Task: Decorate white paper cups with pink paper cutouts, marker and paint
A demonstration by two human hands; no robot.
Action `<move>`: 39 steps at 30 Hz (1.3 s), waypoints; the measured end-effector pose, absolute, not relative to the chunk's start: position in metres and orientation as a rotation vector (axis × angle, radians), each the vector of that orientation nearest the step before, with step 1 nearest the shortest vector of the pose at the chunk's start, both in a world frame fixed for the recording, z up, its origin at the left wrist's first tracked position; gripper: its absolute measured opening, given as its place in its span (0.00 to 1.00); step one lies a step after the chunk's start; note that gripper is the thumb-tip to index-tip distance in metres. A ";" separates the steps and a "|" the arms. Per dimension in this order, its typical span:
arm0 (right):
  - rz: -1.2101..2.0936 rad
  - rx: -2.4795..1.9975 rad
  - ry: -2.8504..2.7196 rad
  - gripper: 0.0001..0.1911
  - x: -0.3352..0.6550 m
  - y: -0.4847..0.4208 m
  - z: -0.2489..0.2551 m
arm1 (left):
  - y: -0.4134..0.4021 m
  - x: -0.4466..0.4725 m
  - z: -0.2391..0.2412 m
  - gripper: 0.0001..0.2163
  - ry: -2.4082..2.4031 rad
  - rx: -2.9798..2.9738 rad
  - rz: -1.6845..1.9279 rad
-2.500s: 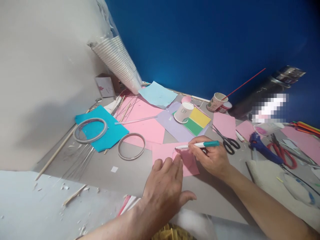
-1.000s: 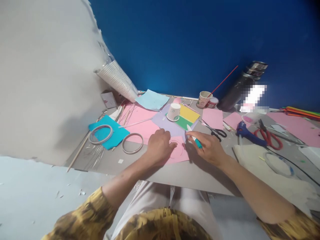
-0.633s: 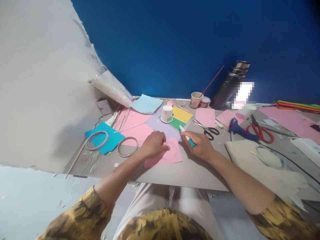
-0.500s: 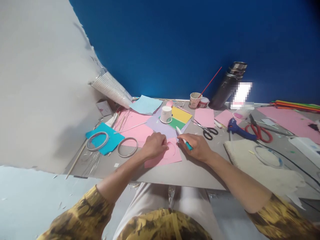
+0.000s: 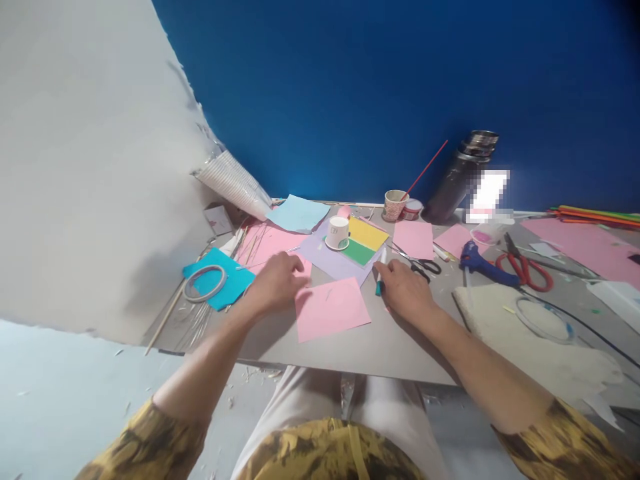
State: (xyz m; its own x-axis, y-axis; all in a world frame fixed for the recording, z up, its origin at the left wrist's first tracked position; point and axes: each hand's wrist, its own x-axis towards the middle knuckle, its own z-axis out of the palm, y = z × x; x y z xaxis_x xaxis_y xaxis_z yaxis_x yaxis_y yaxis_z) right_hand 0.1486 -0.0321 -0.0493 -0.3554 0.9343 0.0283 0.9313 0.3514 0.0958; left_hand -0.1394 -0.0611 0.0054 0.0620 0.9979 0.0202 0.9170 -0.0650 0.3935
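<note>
A pink paper square [image 5: 334, 312] lies flat before me with a short curved line on it. My left hand [image 5: 280, 283] is just past its left edge, fingers loosely bent, with a gap between thumb and forefinger and nothing seen between them. The tape ring that lay there is mostly hidden behind this hand and wrist. To the right of the sheet, my right hand [image 5: 403, 287] has its fingers across a white pen with a teal end [image 5: 379, 288], low at the table. Beyond the sheet, a white paper cup [image 5: 337, 232] stands beside yellow [image 5: 369, 233] and green paper [image 5: 361, 252].
Black-handled scissors [image 5: 425, 268], a blue glue gun [image 5: 487, 265] and red-handled pliers [image 5: 530, 270] lie to the right. A dark flask [image 5: 457, 177] leans at the blue wall. At left are a tape roll [image 5: 205, 283] on blue felt [image 5: 230, 277] and stacked cups [image 5: 235, 183].
My left hand has moved left off the pink sheet, uncovering it. My right hand has shifted slightly right and lowered the pen, which now points more straight away from me.
</note>
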 end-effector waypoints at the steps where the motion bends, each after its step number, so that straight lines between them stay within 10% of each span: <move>1: 0.151 1.782 2.566 0.25 0.148 -0.033 -0.049 | -0.069 -0.134 0.003 0.12 1.803 2.085 0.284; 13: -0.869 1.684 2.732 0.14 0.107 -0.003 -0.019 | -0.098 -0.118 -0.021 0.18 1.843 2.186 0.327; 21: -1.123 1.880 2.821 0.06 0.128 -0.001 -0.010 | -0.125 -0.121 -0.032 0.18 1.887 1.623 1.193; 28: -2.783 1.919 2.429 0.22 0.133 -0.012 -0.010 | -0.096 -0.092 -0.018 0.30 1.041 0.767 1.142; 31: -2.380 2.025 2.573 0.19 0.146 -0.011 -0.009 | -0.069 -0.073 -0.010 0.23 1.057 0.860 1.058; 34: -1.080 2.318 2.736 0.17 0.183 -0.002 -0.004 | -0.047 -0.060 -0.002 0.21 1.251 1.078 1.105; 39: -0.495 2.408 2.520 0.06 0.233 0.014 -0.011 | -0.026 -0.051 -0.004 0.16 1.184 1.047 1.260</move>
